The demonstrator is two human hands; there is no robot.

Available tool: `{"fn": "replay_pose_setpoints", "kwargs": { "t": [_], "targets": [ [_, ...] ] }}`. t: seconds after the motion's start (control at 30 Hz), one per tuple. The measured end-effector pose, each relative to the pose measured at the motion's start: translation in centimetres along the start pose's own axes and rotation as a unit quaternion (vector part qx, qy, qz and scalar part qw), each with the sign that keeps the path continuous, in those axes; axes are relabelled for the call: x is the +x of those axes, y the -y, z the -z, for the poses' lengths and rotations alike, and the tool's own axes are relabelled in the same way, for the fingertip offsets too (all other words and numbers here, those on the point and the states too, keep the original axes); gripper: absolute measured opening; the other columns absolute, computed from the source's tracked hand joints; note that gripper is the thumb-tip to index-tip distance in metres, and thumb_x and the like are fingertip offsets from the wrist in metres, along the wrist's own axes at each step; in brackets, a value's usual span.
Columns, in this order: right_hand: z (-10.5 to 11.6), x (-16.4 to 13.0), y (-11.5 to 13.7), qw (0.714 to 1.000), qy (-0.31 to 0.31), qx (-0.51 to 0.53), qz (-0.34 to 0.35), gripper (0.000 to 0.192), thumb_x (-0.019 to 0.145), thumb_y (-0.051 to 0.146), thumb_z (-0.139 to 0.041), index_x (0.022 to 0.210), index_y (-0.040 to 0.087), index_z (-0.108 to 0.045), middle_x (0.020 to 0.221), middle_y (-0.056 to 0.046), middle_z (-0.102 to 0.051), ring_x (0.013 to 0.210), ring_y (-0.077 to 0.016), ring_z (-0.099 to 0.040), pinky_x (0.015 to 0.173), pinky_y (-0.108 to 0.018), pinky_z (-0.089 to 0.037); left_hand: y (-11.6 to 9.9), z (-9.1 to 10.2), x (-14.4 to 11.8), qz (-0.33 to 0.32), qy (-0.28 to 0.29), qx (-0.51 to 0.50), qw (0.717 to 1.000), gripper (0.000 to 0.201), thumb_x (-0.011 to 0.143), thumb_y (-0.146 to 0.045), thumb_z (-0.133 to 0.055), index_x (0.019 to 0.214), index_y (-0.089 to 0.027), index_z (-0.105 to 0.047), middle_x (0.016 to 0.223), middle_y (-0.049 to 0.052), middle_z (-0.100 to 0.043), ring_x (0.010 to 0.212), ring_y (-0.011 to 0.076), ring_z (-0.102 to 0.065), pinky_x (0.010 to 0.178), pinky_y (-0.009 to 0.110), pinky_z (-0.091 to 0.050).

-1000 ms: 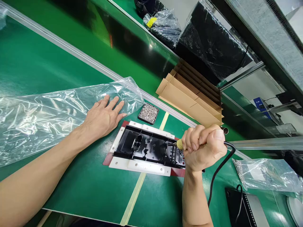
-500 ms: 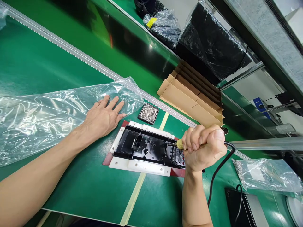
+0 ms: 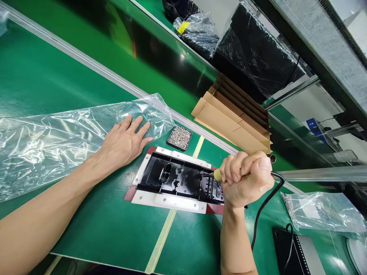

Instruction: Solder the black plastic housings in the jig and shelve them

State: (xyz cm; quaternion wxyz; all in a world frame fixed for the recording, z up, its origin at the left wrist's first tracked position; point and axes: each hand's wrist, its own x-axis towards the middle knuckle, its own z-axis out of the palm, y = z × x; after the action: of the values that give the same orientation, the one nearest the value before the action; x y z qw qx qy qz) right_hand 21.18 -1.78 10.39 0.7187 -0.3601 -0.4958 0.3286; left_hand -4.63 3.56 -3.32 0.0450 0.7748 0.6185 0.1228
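My right hand (image 3: 248, 178) is closed round the yellow handle of a corded soldering iron (image 3: 217, 175). The iron's thin tip reaches down to the black plastic panel (image 3: 183, 179), near its right part; whether it touches cannot be made out. White fixture blocks (image 3: 169, 201) flank the panel along its long sides, over a red base (image 3: 131, 192). Fingers spread, my left hand (image 3: 126, 139) lies flat on a clear plastic bag (image 3: 65, 141), left of the panel. A small black tray (image 3: 179, 137) full of tiny metal pieces is beyond the panel.
Cardboard dividers (image 3: 229, 118) lean behind the fixture, beyond a metal rail (image 3: 100, 68). The iron's black cord (image 3: 265, 206) runs down beside my right forearm. To the right are a bag of small metal pieces (image 3: 315, 210) and a black-and-silver device (image 3: 298, 250). Yellow tape (image 3: 162, 240) crosses the green table.
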Motion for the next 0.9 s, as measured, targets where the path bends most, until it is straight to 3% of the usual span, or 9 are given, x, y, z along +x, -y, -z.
{"fn": "replay_pose_setpoints", "kwargs": {
  "t": [0.17, 0.3, 0.37, 0.43, 0.53, 0.7, 0.8, 0.9],
  "targets": [
    [0.1, -0.1, -0.1, 1.0, 0.002, 0.002, 0.004, 0.039, 0.095, 0.021, -0.046, 0.057, 0.019, -0.038, 0.044, 0.007, -0.029, 0.034, -0.0039, -0.023, 0.03, -0.017, -0.023, 0.3, -0.2, -0.2, 0.002, -0.016, -0.023, 1.0, 0.063, 0.105, -0.05, -0.025, 0.154, -0.014, -0.043, 0.163, 0.019, -0.036, 0.153, 0.0466, -0.026, 0.116, 0.066, -0.036],
    [0.1, 0.0, 0.0, 1.0, -0.004, 0.002, 0.003, 0.04, 0.095, 0.022, -0.048, 0.057, 0.019, -0.038, 0.044, 0.007, -0.029, 0.034, -0.0039, -0.023, 0.03, -0.017, -0.023, 0.1, 0.2, -0.1, -0.01, -0.07, -0.021, 0.997, 0.056, 0.106, -0.045, -0.032, 0.15, -0.015, -0.049, 0.159, 0.019, -0.042, 0.154, 0.0451, -0.026, 0.118, 0.066, -0.034],
    [0.0, 0.0, 0.0, 1.0, -0.002, 0.006, 0.004, 0.04, 0.094, 0.023, -0.05, 0.056, 0.019, -0.038, 0.043, 0.008, -0.028, 0.033, -0.004, -0.023, 0.03, -0.018, -0.023, -0.3, 0.8, 0.1, -0.027, -0.105, -0.037, 0.993, 0.051, 0.106, -0.041, -0.037, 0.144, -0.013, -0.055, 0.153, 0.02, -0.048, 0.15, 0.0426, -0.035, 0.117, 0.063, -0.039],
    [0.0, 0.1, 0.0, 1.0, 0.003, 0.011, 0.006, 0.039, 0.093, 0.023, -0.052, 0.056, 0.019, -0.039, 0.043, 0.008, -0.028, 0.032, -0.0043, -0.023, 0.029, -0.018, -0.023, -1.0, 1.7, 0.2, -0.06, -0.147, -0.091, 0.983, 0.042, 0.105, -0.037, -0.045, 0.136, -0.014, -0.062, 0.142, 0.017, -0.059, 0.137, 0.0352, -0.052, 0.113, 0.055, -0.046],
    [-0.1, 0.1, 0.0, 1.0, 0.0, 0.011, 0.003, 0.039, 0.092, 0.023, -0.053, 0.056, 0.019, -0.039, 0.043, 0.008, -0.028, 0.032, -0.0043, -0.023, 0.028, -0.018, -0.023, -2.2, 3.3, 0.0, -0.146, -0.185, -0.23, 0.944, 0.027, 0.1, -0.03, -0.059, 0.12, -0.019, -0.072, 0.115, 0.009, -0.072, 0.106, 0.022, -0.067, 0.099, 0.041, -0.057],
    [-0.1, 0.0, 0.0, 1.0, -0.013, -0.004, 0.0, 0.041, 0.094, 0.024, -0.051, 0.056, 0.02, -0.038, 0.044, 0.008, -0.029, 0.033, -0.0039, -0.023, 0.03, -0.018, -0.023, -4.2, 5.1, -1.0, -0.249, -0.095, -0.431, 0.862, 0.011, 0.093, -0.024, -0.07, 0.101, -0.022, -0.078, 0.092, 0.003, -0.073, 0.079, 0.012, -0.066, 0.07, 0.026, -0.056],
    [-0.1, 0.0, 0.0, 1.0, -0.017, -0.01, 0.0, 0.041, 0.094, 0.025, -0.051, 0.056, 0.02, -0.037, 0.044, 0.008, -0.029, 0.034, -0.0037, -0.023, 0.03, -0.017, -0.023, -4.8, 5.3, -1.4, -0.276, -0.056, -0.459, 0.843, 0.011, 0.093, -0.025, -0.072, 0.102, -0.022, -0.078, 0.092, 0.005, -0.073, 0.08, 0.0125, -0.067, 0.068, 0.026, -0.057],
    [-0.1, 0.0, 0.0, 1.0, -0.014, -0.014, 0.002, 0.041, 0.093, 0.026, -0.052, 0.056, 0.02, -0.035, 0.043, 0.008, -0.028, 0.033, -0.0034, -0.023, 0.03, -0.016, -0.023, -5.0, 5.0, -1.5, -0.292, -0.04, -0.446, 0.845, 0.009, 0.092, -0.025, -0.073, 0.099, -0.021, -0.078, 0.094, 0.005, -0.073, 0.082, 0.013, -0.067, 0.071, 0.025, -0.057]
  ]
}}
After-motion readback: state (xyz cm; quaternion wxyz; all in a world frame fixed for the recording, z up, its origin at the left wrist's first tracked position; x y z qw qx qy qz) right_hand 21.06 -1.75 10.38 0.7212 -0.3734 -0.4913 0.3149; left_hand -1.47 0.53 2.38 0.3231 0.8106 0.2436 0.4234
